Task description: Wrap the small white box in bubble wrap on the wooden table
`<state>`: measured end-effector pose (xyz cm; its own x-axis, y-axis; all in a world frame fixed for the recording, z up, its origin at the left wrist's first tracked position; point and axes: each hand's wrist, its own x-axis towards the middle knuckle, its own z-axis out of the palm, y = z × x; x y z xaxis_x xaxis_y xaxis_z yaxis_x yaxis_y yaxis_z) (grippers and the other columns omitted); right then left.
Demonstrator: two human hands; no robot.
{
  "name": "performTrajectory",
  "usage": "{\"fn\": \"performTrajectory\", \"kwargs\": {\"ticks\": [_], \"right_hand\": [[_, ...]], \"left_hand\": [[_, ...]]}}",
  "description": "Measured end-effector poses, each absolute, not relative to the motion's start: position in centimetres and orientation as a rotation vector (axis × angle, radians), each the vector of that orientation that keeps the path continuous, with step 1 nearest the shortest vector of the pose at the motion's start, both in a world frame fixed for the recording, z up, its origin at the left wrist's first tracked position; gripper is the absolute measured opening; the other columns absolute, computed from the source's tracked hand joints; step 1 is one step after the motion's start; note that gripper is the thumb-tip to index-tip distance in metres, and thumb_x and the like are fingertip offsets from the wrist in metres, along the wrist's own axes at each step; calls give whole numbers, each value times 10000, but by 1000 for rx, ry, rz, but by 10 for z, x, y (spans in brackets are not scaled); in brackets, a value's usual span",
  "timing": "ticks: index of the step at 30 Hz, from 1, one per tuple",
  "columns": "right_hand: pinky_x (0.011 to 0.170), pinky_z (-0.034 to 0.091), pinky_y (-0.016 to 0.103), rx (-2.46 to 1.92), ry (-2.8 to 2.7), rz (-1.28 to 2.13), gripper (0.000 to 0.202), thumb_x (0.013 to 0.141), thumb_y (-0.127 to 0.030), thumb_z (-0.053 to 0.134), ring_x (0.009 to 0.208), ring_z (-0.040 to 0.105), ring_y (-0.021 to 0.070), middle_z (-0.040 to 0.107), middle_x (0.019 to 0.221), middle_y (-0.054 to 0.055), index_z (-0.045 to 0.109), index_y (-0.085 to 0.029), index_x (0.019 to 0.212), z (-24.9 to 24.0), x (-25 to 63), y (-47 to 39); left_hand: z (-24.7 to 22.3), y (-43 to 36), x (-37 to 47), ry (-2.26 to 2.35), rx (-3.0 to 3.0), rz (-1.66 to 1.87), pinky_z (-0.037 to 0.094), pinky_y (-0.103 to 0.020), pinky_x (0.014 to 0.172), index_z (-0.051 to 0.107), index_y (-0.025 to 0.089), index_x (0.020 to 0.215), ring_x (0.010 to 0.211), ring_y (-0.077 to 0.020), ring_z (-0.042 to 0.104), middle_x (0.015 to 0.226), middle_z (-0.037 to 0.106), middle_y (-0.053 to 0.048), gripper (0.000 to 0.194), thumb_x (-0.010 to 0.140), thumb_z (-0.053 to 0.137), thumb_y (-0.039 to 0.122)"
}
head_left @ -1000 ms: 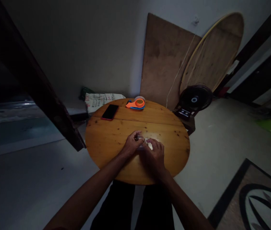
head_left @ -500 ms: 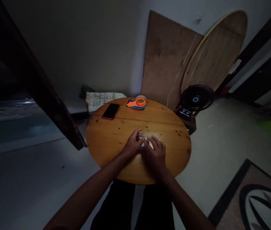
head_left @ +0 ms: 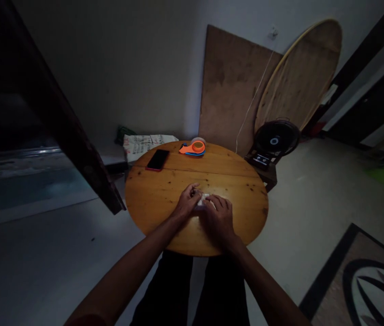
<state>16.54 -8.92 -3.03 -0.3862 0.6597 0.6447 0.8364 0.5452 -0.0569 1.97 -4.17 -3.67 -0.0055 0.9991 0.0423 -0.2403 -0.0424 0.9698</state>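
A small white item (head_left: 205, 196), its form largely covered by fingers, is located between your two hands, just above or on the near-middle part of the round wooden surface (head_left: 154, 199); contact with the wood cannot be confirmed. Your left hand (head_left: 188, 201) is closed on its left end, thumb against it; your right hand (head_left: 221, 210) grips its right side with bent fingers. Beyond your hands, an orange tape dispenser (head_left: 189, 149) sits near the far edge, and a dark phone (head_left: 158, 160) lies flat to its left. Past the surface, a black fan (head_left: 280, 144) stands to your right
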Motion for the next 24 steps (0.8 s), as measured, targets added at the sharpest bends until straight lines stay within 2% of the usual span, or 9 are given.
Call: {"fn": "performTrajectory", "kwargs": {"ticks": [7,11,14,20,24], "right_hand": [[968,298,400,-1211,-2204,-388,266,849,-202,602,1137,497,248,641,1179,86,616,-215,1114,-34,165,-85],[1011,263,416,-1204,-2224,-347,285,864,-140,548,1239,460,244,626,1235,81,595,-212,1135,-34,162,-85],[1032,256,431,-1177,-2234,-212,331,851,-111,522,1245,475,236,614,1261,80,578,-213,1161,-29,163,-87],[999,378,452,-1137,-1859,96,374,834,-164,516,1209,513,236,582,1288,100,552,-224,1201,-29,190,-98],[945,453,472,-1211,-1762,288,242,830,-191,523,1194,517,257,569,1282,106,640,-226,1039,-36,206,-103]], "left_hand": [[-40,-39,23,1062,1207,1380,453,-220,707,546,147,1146,742,-111,558,840,598,-3,410,743,605,203],[-39,-40,24,1068,1222,1390,451,-223,723,533,144,1156,746,-110,553,834,588,-1,418,750,605,213],[-37,-43,23,1048,1222,1403,451,-228,716,550,135,1137,739,-117,556,828,600,-8,421,738,634,241],[-36,-41,20,1004,1035,1384,457,-249,712,582,140,1136,796,-151,603,942,670,-64,487,697,691,319],[-37,-33,14,1024,861,1464,453,-245,683,590,156,1116,820,-164,621,918,687,-69,484,683,684,353]]}}
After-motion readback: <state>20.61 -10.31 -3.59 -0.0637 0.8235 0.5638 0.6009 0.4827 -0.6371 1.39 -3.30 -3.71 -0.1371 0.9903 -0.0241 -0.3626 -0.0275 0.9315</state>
